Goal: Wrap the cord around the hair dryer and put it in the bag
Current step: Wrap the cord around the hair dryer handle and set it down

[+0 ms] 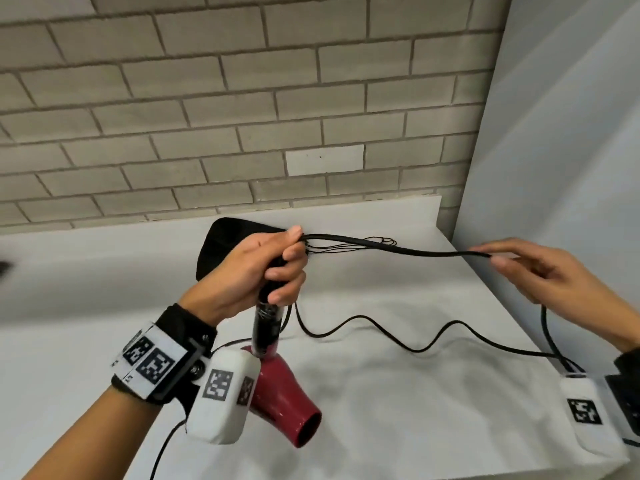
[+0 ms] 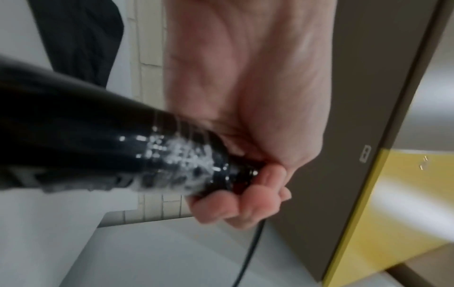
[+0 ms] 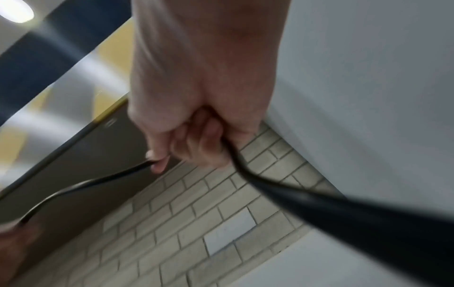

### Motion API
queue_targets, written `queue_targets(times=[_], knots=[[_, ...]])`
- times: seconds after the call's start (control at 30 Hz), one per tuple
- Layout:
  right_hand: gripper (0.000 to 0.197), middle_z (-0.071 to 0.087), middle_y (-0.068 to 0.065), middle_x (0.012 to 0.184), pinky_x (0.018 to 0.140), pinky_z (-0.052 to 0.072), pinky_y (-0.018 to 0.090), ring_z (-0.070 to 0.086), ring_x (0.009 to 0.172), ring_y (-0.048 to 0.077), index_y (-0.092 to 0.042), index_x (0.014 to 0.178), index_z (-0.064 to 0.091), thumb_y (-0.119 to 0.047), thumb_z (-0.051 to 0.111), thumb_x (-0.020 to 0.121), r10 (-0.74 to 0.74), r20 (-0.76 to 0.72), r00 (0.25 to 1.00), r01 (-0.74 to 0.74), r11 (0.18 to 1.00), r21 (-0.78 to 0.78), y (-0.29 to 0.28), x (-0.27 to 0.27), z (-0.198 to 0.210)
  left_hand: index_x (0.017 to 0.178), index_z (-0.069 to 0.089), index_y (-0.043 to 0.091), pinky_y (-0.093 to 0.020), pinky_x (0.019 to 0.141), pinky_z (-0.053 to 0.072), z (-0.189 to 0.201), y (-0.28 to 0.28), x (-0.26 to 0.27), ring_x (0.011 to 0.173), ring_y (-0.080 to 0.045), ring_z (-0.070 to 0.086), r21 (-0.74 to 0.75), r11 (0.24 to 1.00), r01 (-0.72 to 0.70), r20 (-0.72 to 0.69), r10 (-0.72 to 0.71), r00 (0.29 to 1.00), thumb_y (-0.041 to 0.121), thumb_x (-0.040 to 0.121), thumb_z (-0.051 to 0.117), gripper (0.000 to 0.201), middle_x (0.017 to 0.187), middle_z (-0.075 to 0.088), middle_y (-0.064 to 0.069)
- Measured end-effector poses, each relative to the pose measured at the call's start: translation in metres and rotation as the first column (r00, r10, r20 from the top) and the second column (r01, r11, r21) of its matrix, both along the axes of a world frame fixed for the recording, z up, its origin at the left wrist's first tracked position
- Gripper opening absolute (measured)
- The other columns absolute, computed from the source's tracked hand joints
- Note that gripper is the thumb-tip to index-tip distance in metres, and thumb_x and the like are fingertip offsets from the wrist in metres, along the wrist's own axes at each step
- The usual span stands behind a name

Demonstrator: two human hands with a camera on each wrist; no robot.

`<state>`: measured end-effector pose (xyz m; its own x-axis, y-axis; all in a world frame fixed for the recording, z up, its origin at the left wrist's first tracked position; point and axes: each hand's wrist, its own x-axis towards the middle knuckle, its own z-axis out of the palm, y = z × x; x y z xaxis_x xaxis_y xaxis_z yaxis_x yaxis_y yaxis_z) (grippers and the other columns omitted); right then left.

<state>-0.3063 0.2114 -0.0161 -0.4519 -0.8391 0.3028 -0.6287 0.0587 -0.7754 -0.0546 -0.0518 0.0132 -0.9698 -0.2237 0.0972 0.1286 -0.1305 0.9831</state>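
Left hand point(image 1: 256, 268) clenches the black handle of the red plastic hair dryer point(image 1: 277, 386); right hand point(image 1: 540, 271) pinches the thin black cord point(image 1: 415, 251). Risk: slack loops on the white table point(image 1: 398, 410) may snag or tangle.

Left hand point(image 2: 245, 108) seen from the wrist side, fingers point(image 2: 228, 209) curled round the glossy black handle of the hair dryer point(image 2: 137, 153), which runs from the left edge toward the palm and widens near the lens. Handle blurred, speckled with bright glints close to the grip. Thin black cord point(image 2: 248, 258) dropping from below the fingers to the bottom edge. Black bag point(image 2: 83, 38) at upper left, lying on a white surface point(image 2: 159, 258). Pale brick wall point(image 2: 150, 48) behind. Grey panel point(image 2: 361, 97) with a yellow face at right.
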Motion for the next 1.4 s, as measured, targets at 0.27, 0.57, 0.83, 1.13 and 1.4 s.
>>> queue_targets(times=[0.27,0.57,0.83,1.13,1.4], knots=[[0.032,0.056,-0.002,0.039,0.035,0.021,0.019,0.047,0.026,0.029,-0.020,0.077,0.070,-0.011,0.086,0.051,0.018,-0.856,0.516,0.323,0.922,0.215,-0.011,0.059,-0.041,0.069,0.052,0.013,-0.023,0.052,0.044,-0.009,0.016,-0.013,0.043,-0.017,0.050,-0.001,0.985,-0.171,-0.072,0.170,0.983,0.028,0.095,0.040,0.031,0.045,0.033,0.006],[0.023,0.054,-0.009,0.062,0.034,0.034,0.028,0.054,0.050,0.015,-0.023,0.075,0.053,-0.041,0.046,0.089,0.158,-0.869,0.468,0.044,0.979,0.201,-0.011,0.089,-0.051,0.082,0.055,0.009,-0.023,0.050,0.038,-0.029,0.026,-0.024,0.044,-0.013,0.039,0.019,0.963,-0.270,-0.003,0.270,0.963,0.028,0.097,0.042,0.028,0.051,0.029,0.005],[0.028,0.058,0.003,0.064,0.037,0.044,0.035,0.057,0.054,0.030,-0.012,0.079,0.063,-0.029,0.044,0.092,-0.317,-0.660,0.681,0.267,0.947,-0.179,-0.011,0.081,-0.032,0.075,0.045,0.014,-0.027,0.058,0.037,-0.042,0.022,-0.014,0.050,-0.014,0.042,-0.241,0.922,-0.304,0.049,0.325,0.945,0.033,0.100,0.036,0.032,0.055,0.032,0.004],[0.012,0.059,-0.012,0.059,0.040,0.002,0.020,0.057,0.047,0.012,-0.031,0.074,0.054,-0.020,0.049,0.075,0.391,-0.786,0.478,-0.144,0.918,0.370,-0.046,0.126,-0.026,0.078,0.051,0.012,-0.025,0.058,0.041,-0.048,0.035,-0.025,0.056,-0.019,0.049,-0.184,0.968,-0.174,0.040,0.184,0.982,0.027,0.100,0.037,0.030,0.062,0.057,-0.003],[0.030,0.071,-0.013,0.070,0.038,0.024,0.018,0.059,0.051,0.017,-0.029,0.080,0.068,-0.017,0.041,0.075,0.274,-0.745,0.608,-0.260,0.955,0.140,-0.081,0.135,0.018,0.065,0.062,0.013,-0.019,0.042,0.032,-0.048,0.054,-0.033,0.042,-0.010,0.034,-0.047,0.997,-0.068,0.079,0.071,0.994,0.024,0.094,0.048,0.034,0.047,0.041,-0.003]])
